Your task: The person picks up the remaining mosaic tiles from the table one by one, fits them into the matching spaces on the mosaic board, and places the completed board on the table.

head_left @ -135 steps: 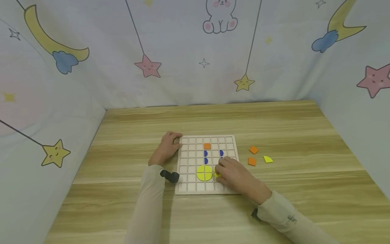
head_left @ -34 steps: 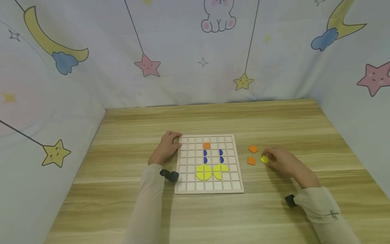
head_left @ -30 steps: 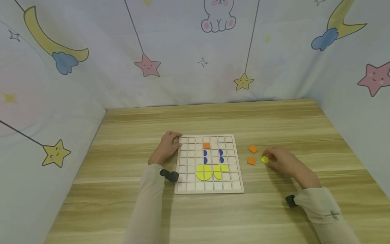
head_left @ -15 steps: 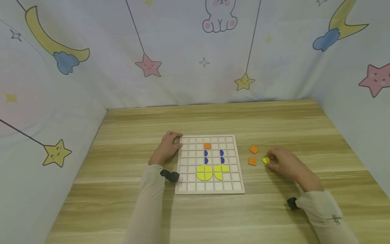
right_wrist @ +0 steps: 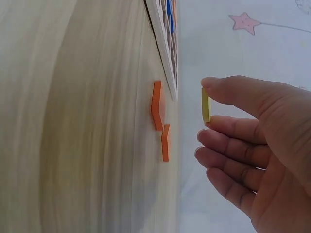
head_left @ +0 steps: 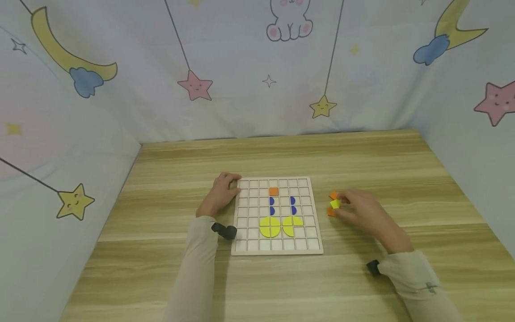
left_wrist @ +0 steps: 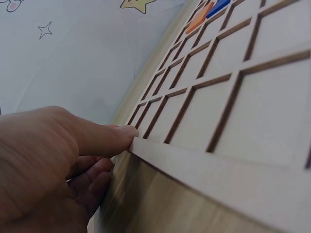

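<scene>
A yellow quarter-circle tile (head_left: 335, 204) is pinched between the thumb and fingers of my right hand (head_left: 364, 217). It is held above the table, and in the head view it overlaps the gap between two orange square tiles (head_left: 331, 212). The right wrist view shows the yellow tile (right_wrist: 205, 104) edge-on. My left hand (head_left: 220, 194) rests at the upper left edge of a pale wooden grid board (head_left: 277, 253). In the left wrist view the thumb (left_wrist: 104, 138) touches the board's rim (left_wrist: 170, 165), with the other fingers loosely bent beside it.
On the board sit an orange square (head_left: 273, 191), several blue half-circles (head_left: 293, 201), a yellow circle of quarter tiles (head_left: 270, 227) and a three-quarter yellow circle (head_left: 288, 226) with its lower right cell bare. A printed curtain (head_left: 241, 116) stands behind the wooden table (head_left: 161, 277).
The right hand has gone from the board to the right, picked up the yellow quarter-circle tile, and moved left with it over the orange squares. The left hand has stayed at the board's edge.
</scene>
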`<state>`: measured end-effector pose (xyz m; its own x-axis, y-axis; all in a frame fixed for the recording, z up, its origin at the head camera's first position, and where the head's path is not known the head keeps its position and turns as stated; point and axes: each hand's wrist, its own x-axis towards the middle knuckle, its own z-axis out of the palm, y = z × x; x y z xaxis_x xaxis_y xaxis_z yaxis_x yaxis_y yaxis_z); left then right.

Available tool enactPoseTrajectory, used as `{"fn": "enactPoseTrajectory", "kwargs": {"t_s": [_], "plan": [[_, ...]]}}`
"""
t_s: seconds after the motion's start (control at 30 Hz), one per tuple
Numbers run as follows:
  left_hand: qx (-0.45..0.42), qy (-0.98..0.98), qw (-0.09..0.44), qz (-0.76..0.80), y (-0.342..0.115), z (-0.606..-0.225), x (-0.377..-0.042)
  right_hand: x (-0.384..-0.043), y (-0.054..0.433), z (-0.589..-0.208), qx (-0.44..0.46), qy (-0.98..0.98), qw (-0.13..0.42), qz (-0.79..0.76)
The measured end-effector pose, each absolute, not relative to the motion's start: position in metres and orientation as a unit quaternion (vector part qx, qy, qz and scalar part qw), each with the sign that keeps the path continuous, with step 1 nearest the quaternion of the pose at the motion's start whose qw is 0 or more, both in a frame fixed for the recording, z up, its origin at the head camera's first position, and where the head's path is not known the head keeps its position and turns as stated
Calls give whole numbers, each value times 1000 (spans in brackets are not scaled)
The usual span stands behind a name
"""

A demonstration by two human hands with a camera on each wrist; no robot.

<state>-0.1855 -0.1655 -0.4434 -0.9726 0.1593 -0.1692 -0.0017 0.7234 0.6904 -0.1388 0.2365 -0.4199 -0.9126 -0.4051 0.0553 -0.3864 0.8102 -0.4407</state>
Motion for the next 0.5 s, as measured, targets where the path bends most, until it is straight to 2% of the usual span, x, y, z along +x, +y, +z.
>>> {"fn": "enactPoseTrajectory", "kwargs": {"t_s": [0.17,0.5], "plan": [[41,922,109,370,-165,-444,-185,-137,225,-420,-221,948,6,-231],[38,924,106,366,-165,-443,-185,-130,202,-417,-215,956,11,-200]]}}
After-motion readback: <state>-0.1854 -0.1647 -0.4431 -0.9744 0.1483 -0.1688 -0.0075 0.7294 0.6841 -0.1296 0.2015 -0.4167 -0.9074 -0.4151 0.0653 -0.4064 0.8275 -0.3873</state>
